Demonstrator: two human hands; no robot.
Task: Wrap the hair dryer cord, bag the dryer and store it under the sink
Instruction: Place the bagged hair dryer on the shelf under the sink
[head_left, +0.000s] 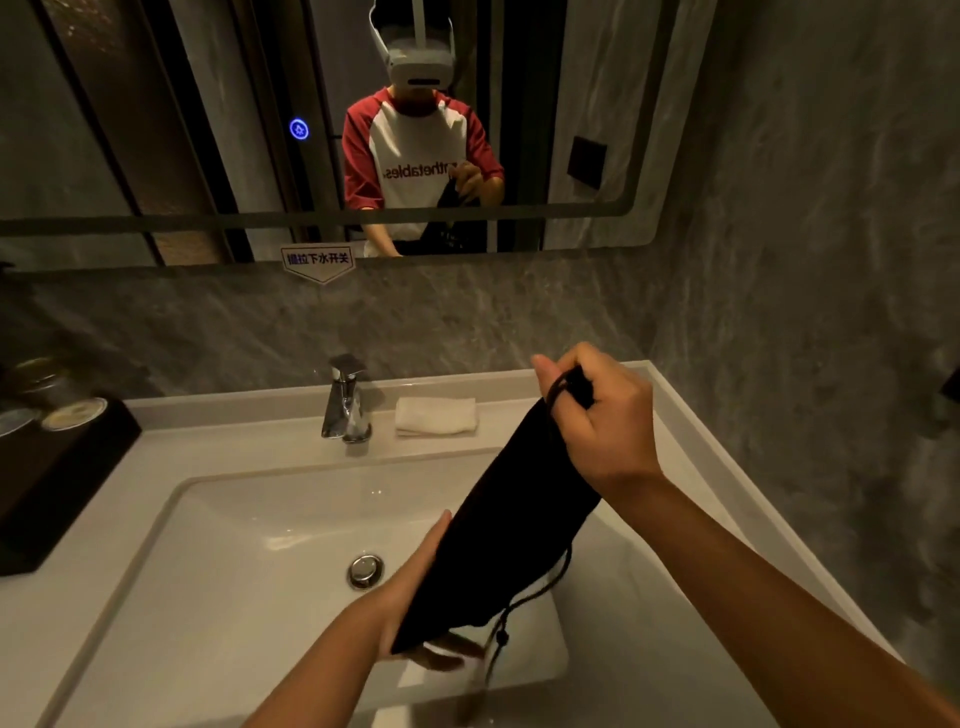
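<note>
Both of my bare forearms reach in from the bottom edge over a white sink. My left hand lies flat and open-palmed against the lower end of a black drawstring bag, fingers spread under its bottom corner. My right hand is closed in a fist around the bag's gathered upper end, with a loop of black cord pinched under my thumb. I hold the bag slanted in the air above the basin, over the drain plug. Another drawstring dangles from its lower edge. I cannot tell whether the dryer is inside. Behind stand a chrome faucet and, just beside it, a folded white towel
</note>
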